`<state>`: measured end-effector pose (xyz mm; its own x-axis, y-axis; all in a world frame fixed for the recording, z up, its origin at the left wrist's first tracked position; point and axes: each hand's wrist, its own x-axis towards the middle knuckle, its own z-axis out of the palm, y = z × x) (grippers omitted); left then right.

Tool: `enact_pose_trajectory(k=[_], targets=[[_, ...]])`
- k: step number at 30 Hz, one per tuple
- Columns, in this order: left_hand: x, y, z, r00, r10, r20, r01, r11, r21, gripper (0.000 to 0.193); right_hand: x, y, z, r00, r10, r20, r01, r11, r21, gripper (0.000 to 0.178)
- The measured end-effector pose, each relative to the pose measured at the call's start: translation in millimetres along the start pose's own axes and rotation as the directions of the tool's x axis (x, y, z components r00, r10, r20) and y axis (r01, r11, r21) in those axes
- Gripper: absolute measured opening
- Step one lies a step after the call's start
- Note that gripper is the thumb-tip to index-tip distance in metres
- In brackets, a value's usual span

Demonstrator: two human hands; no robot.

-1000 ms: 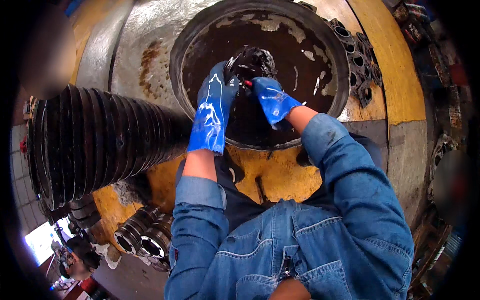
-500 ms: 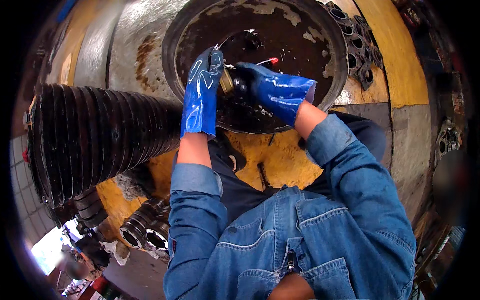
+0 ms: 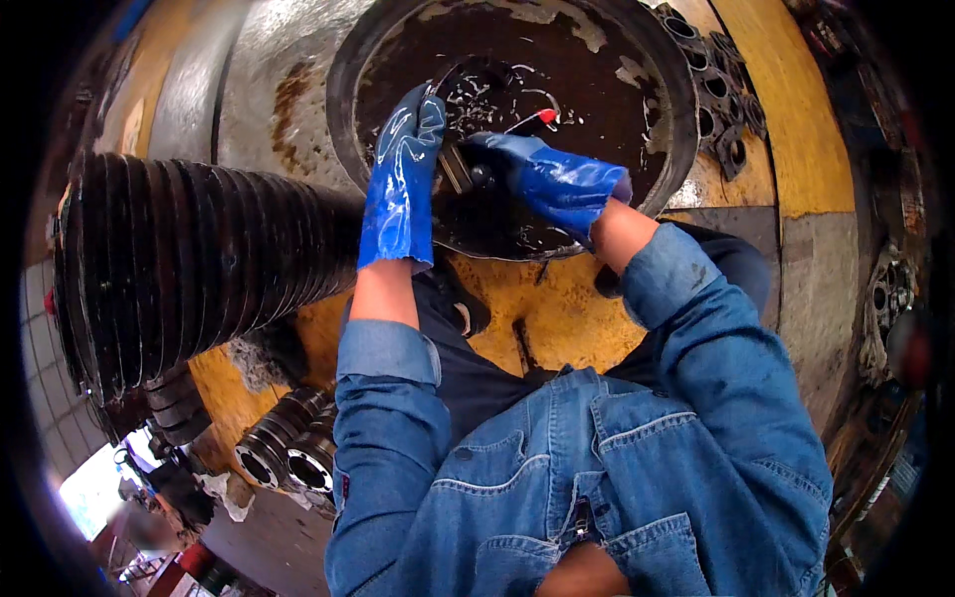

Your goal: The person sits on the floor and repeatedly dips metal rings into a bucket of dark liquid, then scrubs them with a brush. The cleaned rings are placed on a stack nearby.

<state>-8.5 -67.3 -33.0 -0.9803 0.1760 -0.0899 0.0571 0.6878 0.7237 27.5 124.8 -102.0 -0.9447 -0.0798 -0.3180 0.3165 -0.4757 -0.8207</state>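
My left hand (image 3: 403,164), in a blue rubber glove, is closed on a metal part (image 3: 456,171) with bright straight sides, over the left side of a wide round basin (image 3: 684,149) of dark liquid. Most of this part is hidden by the gloves. My right hand (image 3: 537,169), gloved alike, has its fingers curled beside the part. From behind its knuckles sticks out a thin red-tipped rod (image 3: 546,116), which appears to be in its grip. A dark, shiny round piece (image 3: 482,175) shows just below the right fingers. Ripples and glints mark the liquid beyond the hands.
A long row of black ribbed rings (image 3: 199,269) lies left of the basin. Grooved metal cylinders (image 3: 284,438) stand below it on the yellow floor. Several dark flanged parts (image 3: 711,90) lie at the basin's right, with another metal part (image 3: 885,294) farther right.
The right hand has shifted slightly lower and is less blurred. Splashes and ripples have spread over the liquid. The red-tipped rod is tilted more steeply; the left hand keeps its hold.
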Motion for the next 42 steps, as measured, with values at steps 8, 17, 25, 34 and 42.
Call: enact_pose_trajectory(k=[8, 17, 25, 34, 42], targets=[[-5.2, -3.4, -4.3, 1.000, -0.018, 0.003, 0.018, 1.000, -0.007, 0.052, -9.1, -13.2, -9.7, 0.995, 0.014, 0.094, 0.086, 0.285, -0.955, 0.033], [6.7, 6.3, -4.9, 1.000, -0.004, 0.016, 0.005, 1.000, -0.011, 0.051, 60.2, -24.8, -38.0, 0.902, -0.304, 0.307, 0.160, -0.425, -0.891, 0.036], [12.3, 5.2, -0.9, 0.999, -0.014, 0.031, 0.014, 1.000, -0.007, 0.051, 31.6, -68.6, -13.0, 0.611, -0.238, 0.755, 0.384, -0.745, -0.546, 0.044], [12.6, 10.3, 3.1, 0.999, -0.006, 0.051, 0.007, 1.000, -0.015, 0.050, 60.6, -11.0, -55.0, 0.924, -0.371, 0.089, 0.030, -0.163, -0.986, 0.035], [7.4, 4.5, -0.3, 0.999, -0.018, 0.042, 0.018, 1.000, -0.008, 0.049, 1.8, -33.0, -7.1, 0.970, 0.141, -0.200, -0.243, 0.491, -0.836, 0.033]])
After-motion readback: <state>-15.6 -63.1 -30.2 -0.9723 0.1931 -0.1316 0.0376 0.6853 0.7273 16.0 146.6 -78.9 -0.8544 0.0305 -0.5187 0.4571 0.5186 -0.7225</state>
